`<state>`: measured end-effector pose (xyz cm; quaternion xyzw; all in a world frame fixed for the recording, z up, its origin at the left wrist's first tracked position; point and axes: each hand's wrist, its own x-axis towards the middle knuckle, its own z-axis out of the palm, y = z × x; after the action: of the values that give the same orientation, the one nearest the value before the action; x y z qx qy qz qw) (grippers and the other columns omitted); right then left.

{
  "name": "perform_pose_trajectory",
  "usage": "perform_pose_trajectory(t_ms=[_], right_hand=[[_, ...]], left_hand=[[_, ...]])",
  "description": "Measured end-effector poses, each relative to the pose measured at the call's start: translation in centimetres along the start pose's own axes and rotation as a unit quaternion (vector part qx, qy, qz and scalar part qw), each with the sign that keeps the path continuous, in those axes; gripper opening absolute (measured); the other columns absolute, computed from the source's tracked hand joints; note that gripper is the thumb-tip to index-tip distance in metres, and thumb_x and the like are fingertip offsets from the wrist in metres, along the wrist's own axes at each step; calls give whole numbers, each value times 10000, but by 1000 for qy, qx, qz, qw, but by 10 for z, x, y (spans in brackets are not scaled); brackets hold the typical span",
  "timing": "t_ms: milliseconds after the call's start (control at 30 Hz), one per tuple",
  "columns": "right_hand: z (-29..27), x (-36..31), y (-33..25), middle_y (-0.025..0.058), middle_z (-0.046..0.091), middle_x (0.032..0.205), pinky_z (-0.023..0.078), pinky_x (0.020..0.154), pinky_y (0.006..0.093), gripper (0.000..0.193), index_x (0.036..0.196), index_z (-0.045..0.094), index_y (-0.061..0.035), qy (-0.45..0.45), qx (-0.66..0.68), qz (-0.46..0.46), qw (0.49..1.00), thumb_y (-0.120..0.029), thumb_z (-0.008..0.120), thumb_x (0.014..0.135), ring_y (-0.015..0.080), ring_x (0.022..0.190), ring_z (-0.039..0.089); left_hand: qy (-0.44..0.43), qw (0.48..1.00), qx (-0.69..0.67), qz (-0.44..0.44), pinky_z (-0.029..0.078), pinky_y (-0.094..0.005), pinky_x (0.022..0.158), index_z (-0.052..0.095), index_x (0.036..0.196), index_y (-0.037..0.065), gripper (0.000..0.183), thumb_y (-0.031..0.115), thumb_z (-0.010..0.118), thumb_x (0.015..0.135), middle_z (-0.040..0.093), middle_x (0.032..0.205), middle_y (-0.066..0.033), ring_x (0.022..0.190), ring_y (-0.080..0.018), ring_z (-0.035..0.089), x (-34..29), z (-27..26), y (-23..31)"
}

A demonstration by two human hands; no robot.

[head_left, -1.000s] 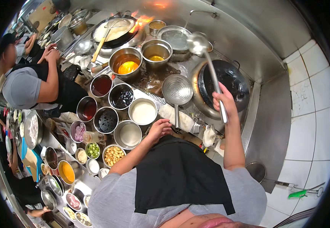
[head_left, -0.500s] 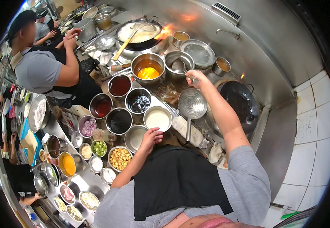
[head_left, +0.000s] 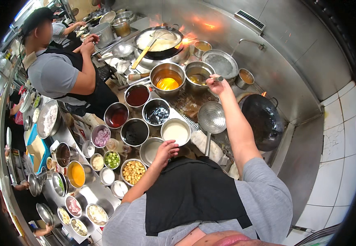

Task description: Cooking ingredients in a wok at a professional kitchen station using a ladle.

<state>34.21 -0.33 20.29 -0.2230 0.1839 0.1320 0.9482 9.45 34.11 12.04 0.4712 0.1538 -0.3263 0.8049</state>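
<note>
My right hand (head_left: 217, 85) is closed round the handle of a ladle (head_left: 197, 79), whose bowl is down in a steel pot (head_left: 197, 68) with yellowish liquid. Nothing is held by my left hand (head_left: 166, 153); its fingers are loosely spread, palm turned inward. That hand hovers by the rim of a pot of pale liquid (head_left: 148, 151), just below a pot of creamy white liquid (head_left: 175, 131). Beside the ladle's pot stands a larger pot of amber oil (head_left: 167, 78). A perforated strainer (head_left: 211, 117) lies below my right wrist.
A black wok (head_left: 262, 123) sits right of my forearm. Flames (head_left: 189, 39) rise beside a far wok of pale frothy liquid (head_left: 149, 41). Water falls from a tap (head_left: 251, 42) into a round basin (head_left: 221, 63). A co-worker (head_left: 59, 69) stands at left, near several ingredient bowls (head_left: 133, 172).
My right hand has tipped the ladle, and yellowish liquid now shows in its pot. A water stream now shows under the tap. The whole view has shifted slightly; my left hand stays near the pots.
</note>
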Motion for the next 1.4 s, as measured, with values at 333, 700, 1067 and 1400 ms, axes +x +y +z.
perform_pose_trajectory(t_ms=[333,700,1067,1400], right_hand=[[-10,-111,14,91,466,740,478,496,225,170,896,412,73,-106,174,4,979,-26,540,844,136,585,502],[-38,-303,19,57,405,710,419,463,218,155,913,368,32,-132,211,-150,957,-87,466,919,110,550,447],[-128,-424,53,107,546,774,430,411,251,520,1304,350,-9,233,-156,-295,913,-22,567,832,130,546,528],[-144,-403,72,22,518,817,439,477,216,776,1469,162,-50,344,-532,-270,725,19,552,801,83,578,509]], left_hand=[[-38,998,29,-42,534,-308,755,474,1221,32,330,160,537,923,605,1068,-111,897,-180,623,3,13,-13],[-122,984,103,-85,511,-278,722,501,1186,56,304,185,547,914,612,1012,-62,855,-146,614,29,65,-27],[-157,974,123,-111,507,-288,740,492,1194,54,304,166,542,915,619,1000,-58,864,-161,621,33,91,-36],[-139,974,141,-108,504,-296,763,478,1214,55,327,167,547,914,627,1043,-69,895,-161,621,36,87,-37]])
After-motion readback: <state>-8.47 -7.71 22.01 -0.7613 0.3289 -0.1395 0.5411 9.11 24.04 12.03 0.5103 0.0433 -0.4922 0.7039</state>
